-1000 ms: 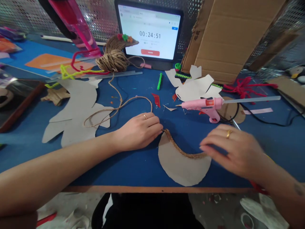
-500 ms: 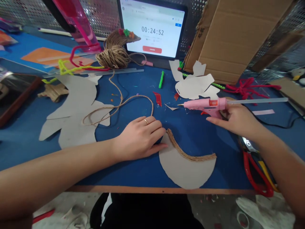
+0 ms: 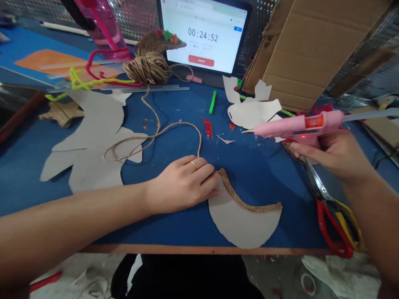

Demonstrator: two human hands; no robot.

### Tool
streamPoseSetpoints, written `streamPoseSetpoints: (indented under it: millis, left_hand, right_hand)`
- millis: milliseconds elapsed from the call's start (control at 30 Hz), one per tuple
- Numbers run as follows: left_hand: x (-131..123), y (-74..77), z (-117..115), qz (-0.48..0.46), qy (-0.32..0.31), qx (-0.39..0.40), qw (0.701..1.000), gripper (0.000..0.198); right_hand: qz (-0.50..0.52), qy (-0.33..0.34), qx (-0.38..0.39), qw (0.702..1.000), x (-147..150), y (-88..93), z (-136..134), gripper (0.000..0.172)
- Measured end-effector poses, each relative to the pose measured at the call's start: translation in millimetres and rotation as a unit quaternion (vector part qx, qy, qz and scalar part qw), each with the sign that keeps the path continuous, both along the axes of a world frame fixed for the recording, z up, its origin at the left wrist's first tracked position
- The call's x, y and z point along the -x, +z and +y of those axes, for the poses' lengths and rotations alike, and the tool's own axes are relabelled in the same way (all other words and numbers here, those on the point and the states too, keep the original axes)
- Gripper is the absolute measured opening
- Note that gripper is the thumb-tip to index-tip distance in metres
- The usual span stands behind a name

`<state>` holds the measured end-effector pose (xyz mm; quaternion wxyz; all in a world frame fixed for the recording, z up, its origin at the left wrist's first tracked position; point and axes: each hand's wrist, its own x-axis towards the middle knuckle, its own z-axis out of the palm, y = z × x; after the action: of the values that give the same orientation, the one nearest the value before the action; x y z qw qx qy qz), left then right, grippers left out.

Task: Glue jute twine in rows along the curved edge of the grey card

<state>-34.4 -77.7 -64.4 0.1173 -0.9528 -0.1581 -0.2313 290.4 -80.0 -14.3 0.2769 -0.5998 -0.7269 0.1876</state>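
Note:
My left hand (image 3: 190,178) is closed, fingertips down at the left tip of a grey crescent-shaped cardboard piece (image 3: 246,228). A strand of jute twine (image 3: 187,123) runs from the twine ball (image 3: 148,68) under its fingers; the exact pinch is hidden. Rows of twine (image 3: 237,198) line the cardboard's inner curve. My right hand (image 3: 339,158) grips a pink hot glue gun (image 3: 299,126), raised above the table with its nozzle pointing left and a small red light lit. A clear glue stick (image 3: 370,114) sticks out of its back.
Red-and-yellow-handled scissors (image 3: 330,207) lie at right by the table edge. Grey cardboard cutouts (image 3: 96,141) lie left, white cutouts (image 3: 252,112) behind. A tablet (image 3: 202,37) showing a timer, a brown cardboard box (image 3: 311,50) and a pink bottle (image 3: 109,37) stand at the back.
My right hand has lifted the glue gun higher and nearer to me, slightly right, uncovering the scissors' blades. My left hand stays at the cardboard tip, its thumb drawn in. The view has shifted slightly.

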Motion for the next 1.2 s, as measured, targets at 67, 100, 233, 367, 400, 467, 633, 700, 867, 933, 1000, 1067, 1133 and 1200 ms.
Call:
streamPoseSetpoints:
  millis: [67,100,233,367,400,467,633,700,867,933,1000,1067,1133,1200]
  left_hand:
    - [1.0,1.4,-2.3,-0.002,-0.008,-0.005,1.0,0.031]
    - [1.8,2.2,-3.9,-0.001,-0.011,-0.001,1.0,0.038]
    - [5.2,7.2,-12.6,0.012,0.003,0.027,1.0,0.071]
    - [4.9,15.2,-28.6,0.031,-0.01,0.005,0.999,0.074]
    - [3.7,17.0,-33.9,0.033,-0.03,-0.005,0.999,0.066]
    - [-0.8,19.3,-45.6,0.032,-0.084,-0.024,0.996,0.044]
    - [-25.7,17.9,-69.1,0.05,-0.145,-0.061,0.986,0.033]
    - [-39.3,16.6,-73.7,0.055,-0.134,-0.072,0.987,0.034]
    - [-63.1,12.1,-78.3,0.065,-0.141,-0.105,0.982,0.032]
    - [-65.1,9.9,-79.8,0.067,-0.144,-0.105,0.982,0.033]
    - [-63.8,8.9,-81.6,0.071,-0.149,-0.104,0.981,0.034]
    - [-60.5,10.4,-83.1,0.09,-0.159,-0.103,0.978,0.036]
    - [-55.8,14.9,-82.5,0.126,-0.168,-0.092,0.973,0.037]
    - [-49.1,21.3,-77.6,0.156,-0.178,-0.07,0.969,0.037]
  right_hand:
    - [0.051,-0.013,-0.001,0.999,-0.3,2.6,2.0,0.023]
    - [0.077,-0.019,-0.009,0.997,0.0,3.1,3.0,0.023]
    - [0.159,-0.025,-0.045,0.986,2.6,1.7,4.4,0.016]
    - [0.193,-0.016,-0.026,0.981,1.7,-4.8,2.7,0.017]
    - [0.198,-0.012,-0.013,0.98,0.5,-7.0,2.2,0.018]
    - [0.201,-0.011,0.004,0.979,-2.4,-11.0,1.3,0.019]
    - [0.217,-0.004,0.005,0.976,-8.0,-16.5,-0.5,0.015]
    - [0.225,0.002,0.003,0.974,-8.6,-17.7,-1.4,0.015]
    - [0.234,-0.004,-0.003,0.972,-10.0,-21.5,-4.4,0.013]
    - [0.235,-0.003,0.004,0.972,-11.4,-22.7,-5.4,0.013]
    - [0.235,0.002,0.006,0.972,-13.0,-23.4,-5.9,0.013]
    - [0.232,0.006,0.003,0.973,-14.2,-23.4,-6.4,0.014]
    - [0.228,0.009,0.003,0.974,-14.9,-22.4,-6.9,0.016]
    - [0.223,0.017,0.007,0.975,-15.2,-20.8,-7.5,0.016]
